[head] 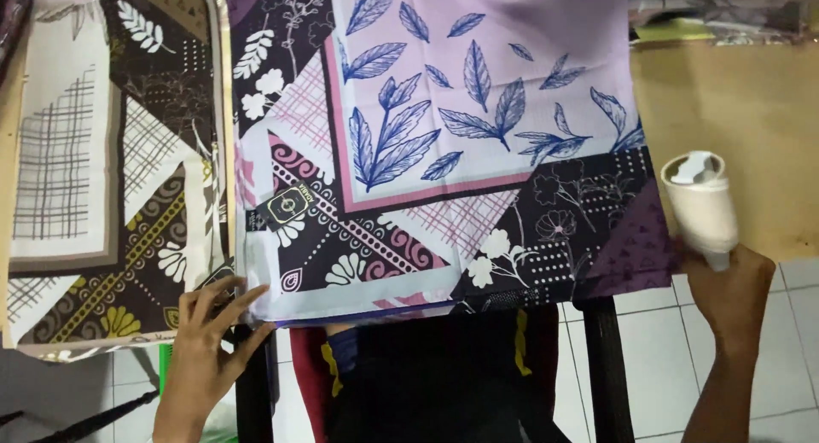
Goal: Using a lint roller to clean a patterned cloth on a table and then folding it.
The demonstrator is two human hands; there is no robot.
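Fingers of the left hand [205, 340] spread flat on the near corner of the purple leaf-print cloth [444, 144]; right hand [732, 294] grips a white roll [701, 206] (upright above its fingers), just beside the cloth's edge.

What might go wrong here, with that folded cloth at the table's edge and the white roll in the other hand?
The purple patterned cloth overhangs the wooden table edge, pinned only by the left hand at its corner, so it may slide to the tiled floor. The right hand grips the white roll by its lower end; it might tip or slip out.
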